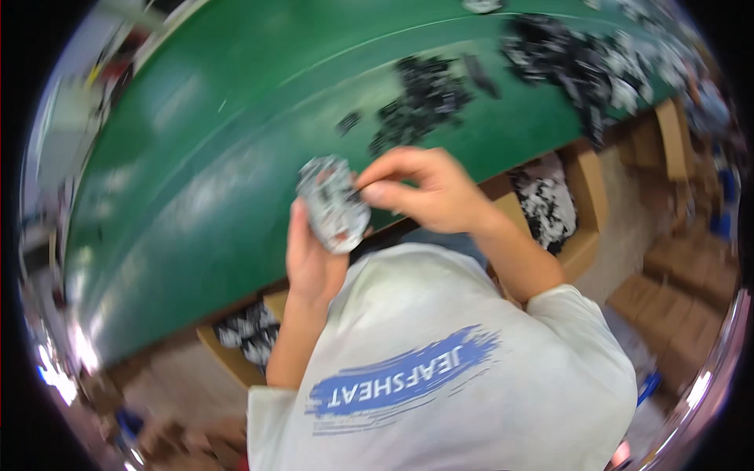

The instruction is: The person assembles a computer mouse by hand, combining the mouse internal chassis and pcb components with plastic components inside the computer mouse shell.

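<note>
My left hand (312, 255) is closed around an oval, pale grey moulded part (334, 206) with small reddish spots, held up over the near edge of the green table. At the right side of that part, my right hand (424, 188) pinches a small dark piece (359, 191) between thumb and forefinger. The piece touches or nearly touches the part; blur hides which. Beyond the hands lies a loose pile of black parts (420, 98) on the table, with one small black piece (349, 122) apart from it.
The green table (188, 180) spans the far side. A larger heap of black and white parts (565, 59) lies at the far right. Open cartons of black and white parts stand below the edge, one at right (589, 196) and one at left (251, 334). Stacked brown boxes (667, 314) fill the right.
</note>
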Demonstrator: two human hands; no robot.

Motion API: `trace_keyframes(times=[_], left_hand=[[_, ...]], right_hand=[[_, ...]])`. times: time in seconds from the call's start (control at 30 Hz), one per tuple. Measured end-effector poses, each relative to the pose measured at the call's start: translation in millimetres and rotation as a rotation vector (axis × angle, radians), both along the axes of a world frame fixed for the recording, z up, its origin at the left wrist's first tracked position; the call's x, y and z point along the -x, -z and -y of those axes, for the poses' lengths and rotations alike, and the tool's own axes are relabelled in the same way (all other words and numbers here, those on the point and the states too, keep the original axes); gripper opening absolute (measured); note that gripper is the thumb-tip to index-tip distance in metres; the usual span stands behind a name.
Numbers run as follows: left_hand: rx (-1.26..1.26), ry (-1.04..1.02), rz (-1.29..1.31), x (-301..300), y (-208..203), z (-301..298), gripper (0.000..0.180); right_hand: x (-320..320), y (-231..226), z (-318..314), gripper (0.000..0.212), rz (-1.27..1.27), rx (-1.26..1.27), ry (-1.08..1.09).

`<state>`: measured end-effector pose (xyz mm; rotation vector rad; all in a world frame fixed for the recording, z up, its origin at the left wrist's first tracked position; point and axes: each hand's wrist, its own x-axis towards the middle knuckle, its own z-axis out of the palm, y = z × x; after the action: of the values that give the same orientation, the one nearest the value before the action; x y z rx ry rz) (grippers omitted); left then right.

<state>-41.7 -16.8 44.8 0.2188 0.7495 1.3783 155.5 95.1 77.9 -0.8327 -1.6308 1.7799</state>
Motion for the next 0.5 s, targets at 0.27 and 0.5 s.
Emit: trace_keyframes(times=[0.27,0.5], left_hand=[[0.083,-0.045,0.049,-7,-1,3,0.056],[0.003,-0.019,0.122,-1,-8,10,0.05]], right_hand=[[12,-7,-4,0.016,0.095,-0.739,-0.118],[32,-16,-15,0.02,0.269,-1.081,-0.257]])
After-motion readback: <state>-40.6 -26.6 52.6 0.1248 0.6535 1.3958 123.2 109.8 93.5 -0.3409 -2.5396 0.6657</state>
